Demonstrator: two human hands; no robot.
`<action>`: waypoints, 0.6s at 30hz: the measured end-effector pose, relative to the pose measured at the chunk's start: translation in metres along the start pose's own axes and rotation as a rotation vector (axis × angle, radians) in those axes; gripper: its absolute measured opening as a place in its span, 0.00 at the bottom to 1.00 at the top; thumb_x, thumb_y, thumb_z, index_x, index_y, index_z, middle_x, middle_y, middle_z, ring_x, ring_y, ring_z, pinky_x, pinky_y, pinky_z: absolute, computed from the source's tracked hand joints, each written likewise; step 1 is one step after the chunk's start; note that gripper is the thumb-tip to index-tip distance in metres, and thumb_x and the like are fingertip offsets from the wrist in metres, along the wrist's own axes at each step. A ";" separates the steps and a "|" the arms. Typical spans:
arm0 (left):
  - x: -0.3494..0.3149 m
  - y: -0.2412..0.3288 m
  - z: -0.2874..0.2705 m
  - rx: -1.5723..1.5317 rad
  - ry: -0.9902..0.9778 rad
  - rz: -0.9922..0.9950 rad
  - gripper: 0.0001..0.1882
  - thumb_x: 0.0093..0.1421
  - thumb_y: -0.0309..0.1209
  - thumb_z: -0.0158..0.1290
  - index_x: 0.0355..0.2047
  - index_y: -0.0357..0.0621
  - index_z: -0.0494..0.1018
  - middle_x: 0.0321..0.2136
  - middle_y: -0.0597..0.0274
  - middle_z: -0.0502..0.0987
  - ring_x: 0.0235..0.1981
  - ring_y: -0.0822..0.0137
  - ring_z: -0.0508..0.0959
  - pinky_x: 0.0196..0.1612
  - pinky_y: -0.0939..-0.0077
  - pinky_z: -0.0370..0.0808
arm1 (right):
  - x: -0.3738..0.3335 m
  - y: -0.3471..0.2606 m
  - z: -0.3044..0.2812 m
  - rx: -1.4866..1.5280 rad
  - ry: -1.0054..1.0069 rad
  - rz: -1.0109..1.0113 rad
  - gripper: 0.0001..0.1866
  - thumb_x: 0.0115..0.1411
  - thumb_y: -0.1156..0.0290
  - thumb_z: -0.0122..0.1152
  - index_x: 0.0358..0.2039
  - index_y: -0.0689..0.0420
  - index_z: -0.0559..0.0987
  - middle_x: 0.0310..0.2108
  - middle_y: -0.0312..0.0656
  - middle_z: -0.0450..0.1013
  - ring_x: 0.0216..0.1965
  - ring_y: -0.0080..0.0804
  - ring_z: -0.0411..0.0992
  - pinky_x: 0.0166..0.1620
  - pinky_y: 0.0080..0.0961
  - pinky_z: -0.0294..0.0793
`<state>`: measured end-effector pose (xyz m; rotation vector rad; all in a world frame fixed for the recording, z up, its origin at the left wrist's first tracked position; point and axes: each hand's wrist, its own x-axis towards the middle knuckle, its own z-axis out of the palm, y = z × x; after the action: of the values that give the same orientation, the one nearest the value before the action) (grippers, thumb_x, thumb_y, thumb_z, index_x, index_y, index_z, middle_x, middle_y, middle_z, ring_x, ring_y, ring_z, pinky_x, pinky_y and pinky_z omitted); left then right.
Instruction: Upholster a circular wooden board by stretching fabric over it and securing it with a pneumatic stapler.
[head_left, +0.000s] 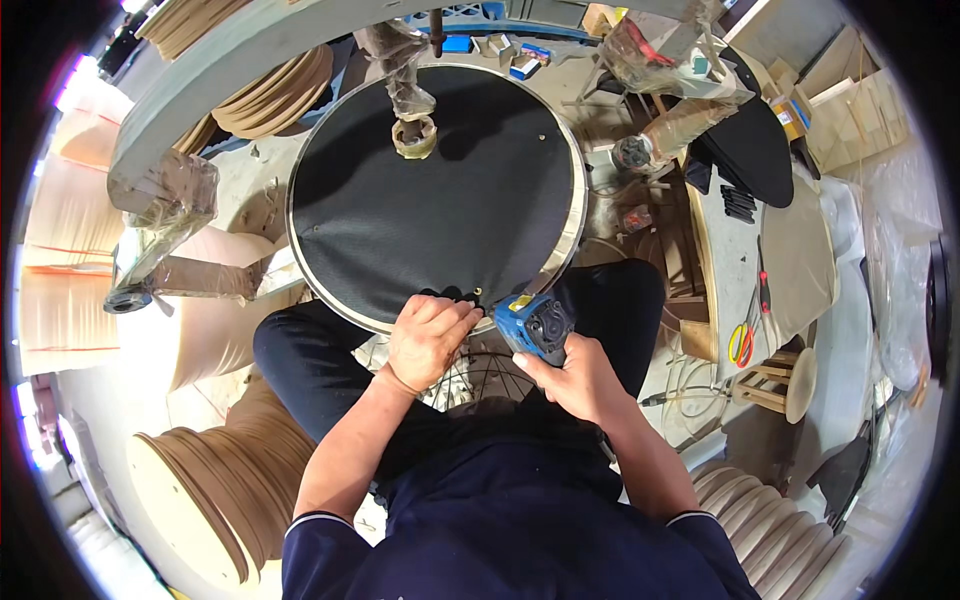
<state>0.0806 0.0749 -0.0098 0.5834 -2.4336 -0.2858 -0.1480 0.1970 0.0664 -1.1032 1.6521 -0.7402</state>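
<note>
A round panel (430,200) covered in black fabric, with a pale rim, lies in front of me over my knees. At its near edge my left hand (432,338) has its fingers bent together on the edge of the black fabric (400,285), where dark folds show by the fingertips. A small brass-coloured spot (478,291) sits just beside them. My right hand (575,375) grips a blue-and-black pistol-shaped power tool (538,325) with a yellow label. The tool's head is at the near right rim; its tip is hidden, so contact cannot be told.
Plastic-wrapped machine arms (395,65) reach over the panel from several sides. On the right, a worktable (730,280) carries orange-handled scissors (741,343), a red-handled screwdriver (764,290) and small black pieces (739,204). Stacked wooden discs (215,490) stand at lower left, a stool (800,385) at right.
</note>
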 end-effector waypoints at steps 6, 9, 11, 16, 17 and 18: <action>0.000 -0.001 0.001 -0.031 0.029 -0.004 0.20 0.50 0.26 0.64 0.45 0.42 0.85 0.43 0.68 0.83 0.43 0.65 0.80 0.50 0.64 0.77 | 0.001 -0.008 0.001 -0.068 -0.027 0.060 0.16 0.66 0.61 0.72 0.43 0.61 0.81 0.30 0.45 0.79 0.33 0.38 0.77 0.36 0.32 0.76; 0.002 0.001 -0.001 -0.045 0.036 -0.002 0.19 0.50 0.26 0.64 0.45 0.43 0.85 0.43 0.68 0.83 0.43 0.64 0.80 0.49 0.64 0.77 | 0.001 -0.014 0.002 -0.136 -0.020 0.052 0.21 0.65 0.60 0.71 0.52 0.60 0.81 0.39 0.56 0.83 0.46 0.59 0.82 0.47 0.42 0.81; 0.001 0.000 0.001 -0.039 0.040 0.001 0.20 0.49 0.25 0.64 0.45 0.43 0.85 0.43 0.68 0.83 0.43 0.64 0.80 0.50 0.64 0.77 | -0.001 -0.018 0.002 -0.156 0.003 -0.021 0.20 0.65 0.61 0.71 0.52 0.60 0.81 0.39 0.56 0.83 0.46 0.60 0.81 0.48 0.42 0.81; 0.002 -0.001 0.005 -0.034 0.051 0.006 0.20 0.49 0.26 0.65 0.45 0.43 0.85 0.43 0.67 0.83 0.43 0.64 0.80 0.49 0.64 0.77 | -0.010 -0.022 -0.011 0.110 0.018 0.268 0.14 0.67 0.62 0.70 0.38 0.61 0.81 0.22 0.33 0.75 0.19 0.19 0.71 0.25 0.24 0.71; 0.001 0.000 0.006 -0.021 0.054 -0.005 0.20 0.49 0.26 0.65 0.46 0.42 0.85 0.43 0.67 0.83 0.43 0.64 0.80 0.49 0.64 0.77 | -0.015 -0.011 -0.014 0.131 0.071 0.255 0.12 0.68 0.63 0.69 0.40 0.60 0.82 0.20 0.33 0.73 0.18 0.19 0.71 0.25 0.23 0.70; 0.001 0.002 0.007 -0.008 0.057 -0.017 0.20 0.49 0.27 0.64 0.46 0.42 0.85 0.44 0.66 0.83 0.43 0.64 0.80 0.49 0.64 0.77 | -0.021 -0.008 -0.019 0.130 0.069 0.252 0.12 0.68 0.63 0.69 0.40 0.60 0.82 0.20 0.33 0.73 0.18 0.19 0.71 0.25 0.23 0.70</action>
<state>0.0748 0.0763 -0.0145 0.6008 -2.3733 -0.2816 -0.1611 0.2127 0.0883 -0.7684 1.7362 -0.7154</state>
